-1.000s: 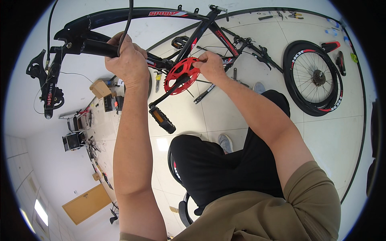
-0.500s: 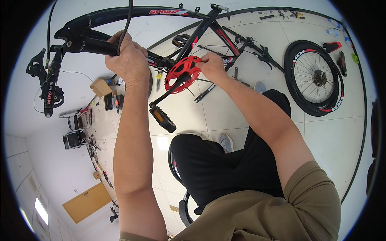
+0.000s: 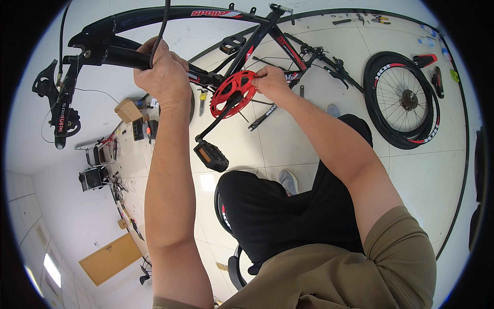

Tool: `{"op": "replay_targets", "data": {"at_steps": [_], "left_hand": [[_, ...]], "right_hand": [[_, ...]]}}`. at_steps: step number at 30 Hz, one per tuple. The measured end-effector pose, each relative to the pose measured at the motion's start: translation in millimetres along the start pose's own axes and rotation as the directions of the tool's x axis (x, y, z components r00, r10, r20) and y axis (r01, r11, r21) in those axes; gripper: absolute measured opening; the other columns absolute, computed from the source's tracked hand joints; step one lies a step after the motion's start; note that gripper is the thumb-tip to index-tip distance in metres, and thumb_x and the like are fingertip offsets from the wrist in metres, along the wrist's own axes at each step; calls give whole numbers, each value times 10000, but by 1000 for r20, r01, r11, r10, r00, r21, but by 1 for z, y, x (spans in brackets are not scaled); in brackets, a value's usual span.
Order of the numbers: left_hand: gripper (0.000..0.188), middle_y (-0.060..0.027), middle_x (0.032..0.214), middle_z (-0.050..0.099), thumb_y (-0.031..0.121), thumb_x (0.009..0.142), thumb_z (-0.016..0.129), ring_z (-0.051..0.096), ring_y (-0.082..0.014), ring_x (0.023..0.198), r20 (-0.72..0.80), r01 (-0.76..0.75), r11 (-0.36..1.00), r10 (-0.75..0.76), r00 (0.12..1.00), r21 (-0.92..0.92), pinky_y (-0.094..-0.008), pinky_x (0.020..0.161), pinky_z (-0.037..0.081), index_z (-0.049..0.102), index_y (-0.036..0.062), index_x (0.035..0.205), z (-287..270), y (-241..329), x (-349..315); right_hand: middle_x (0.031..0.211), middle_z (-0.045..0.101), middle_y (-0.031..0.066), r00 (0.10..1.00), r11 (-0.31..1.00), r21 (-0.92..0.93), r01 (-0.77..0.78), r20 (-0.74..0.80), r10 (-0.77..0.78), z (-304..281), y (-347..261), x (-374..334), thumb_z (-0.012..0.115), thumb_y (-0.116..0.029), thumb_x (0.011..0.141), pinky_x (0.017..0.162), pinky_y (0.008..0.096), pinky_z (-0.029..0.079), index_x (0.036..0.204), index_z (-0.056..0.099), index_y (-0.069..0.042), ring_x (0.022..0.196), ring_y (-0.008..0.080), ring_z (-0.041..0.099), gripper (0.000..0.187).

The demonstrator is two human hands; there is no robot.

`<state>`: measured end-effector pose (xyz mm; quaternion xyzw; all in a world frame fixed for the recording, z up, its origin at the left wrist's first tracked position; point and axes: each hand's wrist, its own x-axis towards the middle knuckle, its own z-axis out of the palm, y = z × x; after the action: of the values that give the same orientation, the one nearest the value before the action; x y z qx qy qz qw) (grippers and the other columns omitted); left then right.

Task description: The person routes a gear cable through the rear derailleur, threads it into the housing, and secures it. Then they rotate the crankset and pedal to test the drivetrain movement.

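A black bicycle frame (image 3: 229, 18) with red and white markings spans the top of the view. Wrapped round its tube is my left hand (image 3: 163, 72), closed, with a black cable passing beside the fingers. My right hand (image 3: 272, 82) pinches the right rim of a red chainring (image 3: 224, 105); its fingertips are partly hidden. From the chainring's middle a black crank arm (image 3: 213, 121) slants down to a black pedal (image 3: 211, 156) with an orange reflector. Another pedal (image 3: 233, 45) shows beyond the frame. A rear derailleur (image 3: 69, 121) hangs at the far left, next to a thin loose wire.
On the tiled floor at right lies a wheel (image 3: 403, 100) with a cassette. A hammer (image 3: 349, 21) and yellow-handled pliers (image 3: 381, 19) lie at the far edge. An open cardboard box (image 3: 128, 110) stands at left. My legs and shoes are below the frame.
The crank has turned slightly, its near pedal swinging a little right and tilting, the far pedal shifting slightly up and left. My right hand has moved slightly left with the chainring rim.
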<state>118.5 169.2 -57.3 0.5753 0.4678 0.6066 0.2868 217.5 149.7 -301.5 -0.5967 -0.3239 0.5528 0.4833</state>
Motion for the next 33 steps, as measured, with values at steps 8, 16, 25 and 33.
{"op": "replay_targets", "data": {"at_steps": [8,16,25,33], "left_hand": [[162,-39,550,513,40,939,591,455,-94,416,7,3,1000,-3,1000,-3,-276,419,402,564,-67,1058,-1,0,0],[162,-36,555,512,38,939,594,459,-94,421,6,11,1000,-11,1000,-7,-280,424,404,564,-65,1060,-1,0,0],[158,-29,556,515,45,937,599,460,-96,422,-6,29,1000,-29,1000,5,-279,427,401,566,-53,1056,0,2,1],[147,-32,560,518,40,935,595,463,-90,433,-16,28,1000,-28,999,-4,-281,428,398,572,-52,1047,1,3,-1]], "right_hand": [[846,724,147,979,956,-231,178,-58,-196,-6,-13,-14,797,-115,792,703,331,550,938,689,50,747,220,692,245],[878,729,134,980,958,-219,184,-33,-196,-13,-26,-20,797,-131,791,762,332,537,936,696,17,813,223,686,230],[964,723,148,942,941,52,333,-67,-330,-4,-27,-22,739,-77,811,819,342,540,1018,694,11,901,240,689,230],[962,718,191,992,993,66,-101,-67,106,-5,-5,-6,592,-57,792,833,384,532,1000,718,11,933,304,685,252]]}}
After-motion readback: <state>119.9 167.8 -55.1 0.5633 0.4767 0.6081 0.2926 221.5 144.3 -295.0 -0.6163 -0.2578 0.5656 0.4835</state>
